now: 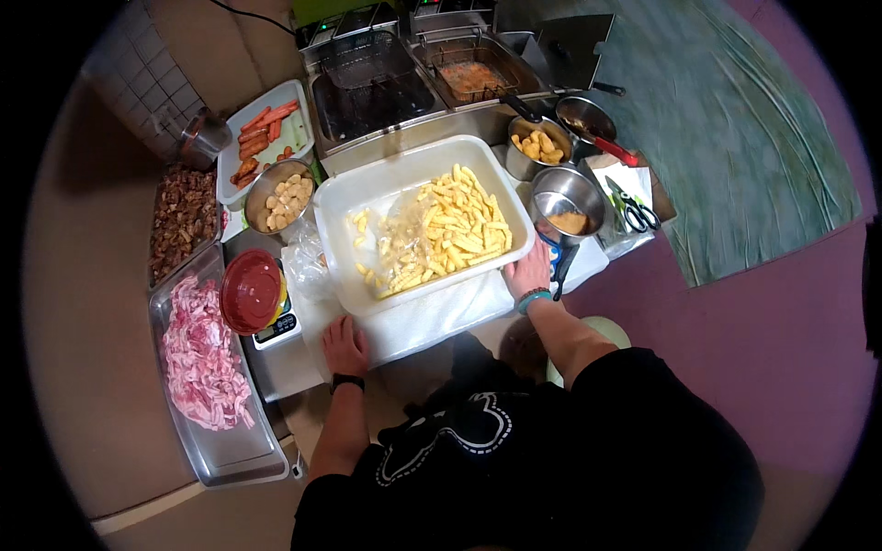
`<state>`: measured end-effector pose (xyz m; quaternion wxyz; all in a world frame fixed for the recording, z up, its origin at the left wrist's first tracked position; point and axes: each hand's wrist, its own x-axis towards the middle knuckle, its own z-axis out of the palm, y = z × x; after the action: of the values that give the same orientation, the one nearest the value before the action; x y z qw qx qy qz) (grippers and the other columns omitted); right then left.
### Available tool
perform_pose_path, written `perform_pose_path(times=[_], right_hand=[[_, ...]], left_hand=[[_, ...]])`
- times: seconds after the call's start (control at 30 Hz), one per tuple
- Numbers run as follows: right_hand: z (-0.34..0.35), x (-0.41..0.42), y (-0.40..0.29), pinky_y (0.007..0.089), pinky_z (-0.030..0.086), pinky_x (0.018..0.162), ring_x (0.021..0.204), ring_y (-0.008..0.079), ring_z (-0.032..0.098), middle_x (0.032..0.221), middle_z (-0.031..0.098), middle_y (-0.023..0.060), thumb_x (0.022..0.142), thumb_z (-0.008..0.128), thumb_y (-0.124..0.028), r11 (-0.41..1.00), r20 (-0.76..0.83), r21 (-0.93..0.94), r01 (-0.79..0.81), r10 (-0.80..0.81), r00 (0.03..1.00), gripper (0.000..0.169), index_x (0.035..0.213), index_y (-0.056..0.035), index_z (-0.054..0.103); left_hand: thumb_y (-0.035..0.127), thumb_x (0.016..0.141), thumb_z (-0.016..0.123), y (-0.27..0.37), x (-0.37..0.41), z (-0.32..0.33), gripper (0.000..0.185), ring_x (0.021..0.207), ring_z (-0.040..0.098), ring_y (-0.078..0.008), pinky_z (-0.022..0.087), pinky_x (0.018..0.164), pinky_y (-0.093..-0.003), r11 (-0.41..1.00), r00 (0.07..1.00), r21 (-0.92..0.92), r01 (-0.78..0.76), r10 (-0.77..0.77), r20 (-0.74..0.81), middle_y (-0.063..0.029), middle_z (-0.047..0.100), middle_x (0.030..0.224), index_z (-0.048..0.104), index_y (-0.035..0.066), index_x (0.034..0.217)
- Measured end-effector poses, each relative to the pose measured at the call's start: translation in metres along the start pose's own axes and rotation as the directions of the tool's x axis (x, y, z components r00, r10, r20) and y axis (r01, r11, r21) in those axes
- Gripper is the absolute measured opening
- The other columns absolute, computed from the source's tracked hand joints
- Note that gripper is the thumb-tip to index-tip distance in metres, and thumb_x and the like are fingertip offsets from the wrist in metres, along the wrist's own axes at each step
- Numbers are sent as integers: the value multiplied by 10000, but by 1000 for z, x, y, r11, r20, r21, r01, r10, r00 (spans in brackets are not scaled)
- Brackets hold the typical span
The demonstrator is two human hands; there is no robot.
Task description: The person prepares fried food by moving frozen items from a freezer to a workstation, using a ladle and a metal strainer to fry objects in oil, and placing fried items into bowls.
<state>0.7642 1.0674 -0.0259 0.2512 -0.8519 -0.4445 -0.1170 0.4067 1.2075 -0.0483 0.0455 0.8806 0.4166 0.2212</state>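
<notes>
A white plastic tub (427, 293) stands before me, with crinkle-cut fries (465, 217) heaped mostly at its right side and a clear plastic bag (400, 231) among them. My left hand (346, 350) rests on the white-covered table edge just below the tub's front left corner, holding nothing. At the tub's front right corner my right hand (529, 272) lies against the rim, fingers extended, close to a steel pot (568, 193) with crumbs in it. A kitchen scale (277, 334) carries a stack of bowls, a dark red one (249, 293) on top, left of the tub.
Two deep fryers (375, 89) stand behind the tub; food fries in the right one. Steel pots of nuggets, a red-handled pan (586, 120) and scissors (630, 206) are at right. On the left are a steel tray of raw meat strips (207, 358), a bowl of meatballs (286, 200) and a sausage tray (265, 134).
</notes>
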Motion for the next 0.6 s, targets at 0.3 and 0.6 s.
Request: perform_pose_path(times=[0.3,0.6], right_hand=[[0,-1,-2,457,225,1004,1215,320,314,1219,424,163,778,500,-250,999,-24,-51,8,-9,1000,482,1197,-25,422],[0,-1,-1,462,222,1006,1212,325,317,1215,429,172,773,497,-253,1000,-31,-9,22,-22,999,479,1185,-19,434]], left_hand=[[176,725,561,-1,0,-1,371,1059,430,-295,315,910,-425,1000,1000,8,6,-6,5,-107,484,1116,510,52,1071],[173,725,561,-2,-1,0,381,1066,423,-295,315,914,-423,1000,1000,23,12,-12,14,-98,474,1136,507,57,1084]])
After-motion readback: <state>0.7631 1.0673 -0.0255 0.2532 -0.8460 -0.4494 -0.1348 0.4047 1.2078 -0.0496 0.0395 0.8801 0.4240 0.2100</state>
